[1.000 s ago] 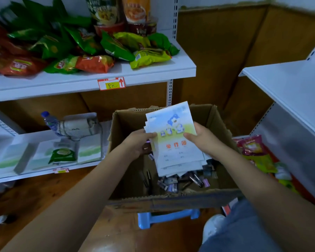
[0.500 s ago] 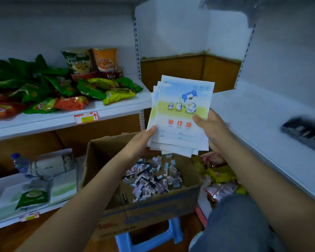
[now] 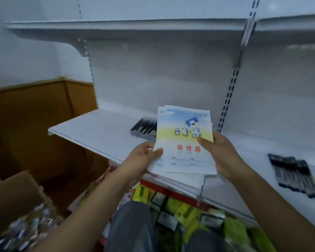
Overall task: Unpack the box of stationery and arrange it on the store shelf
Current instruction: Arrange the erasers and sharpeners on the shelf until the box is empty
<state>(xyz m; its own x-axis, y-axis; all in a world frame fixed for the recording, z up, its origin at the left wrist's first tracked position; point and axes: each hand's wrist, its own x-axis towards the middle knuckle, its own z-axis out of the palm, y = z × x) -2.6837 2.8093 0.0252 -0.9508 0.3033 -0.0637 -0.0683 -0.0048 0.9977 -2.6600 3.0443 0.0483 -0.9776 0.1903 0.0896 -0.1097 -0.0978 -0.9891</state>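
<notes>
A stack of thin exercise books (image 3: 182, 135), with a cartoon dog on a blue and yellow cover, is held up over the front edge of the white shelf (image 3: 102, 130). My left hand (image 3: 142, 159) grips the stack's lower left edge, thumb on the cover. On the right edge, my right hand (image 3: 218, 153) holds it with the thumb across the cover. The cardboard box (image 3: 13, 197) sits at the lower left, small stationery items (image 3: 25, 230) blurred inside it.
Two dark packs of pens lie on the shelf, one (image 3: 144, 127) behind the books, one (image 3: 293, 175) at the right. A higher shelf (image 3: 116, 28) hangs above. Snack packets (image 3: 185, 210) fill the level below. A brown wall panel (image 3: 35, 124) stands at the left.
The view has swung right from the box and snack shelf to the white shelf. Both hands lifted the stack of books out of the box and carried it over the shelf.
</notes>
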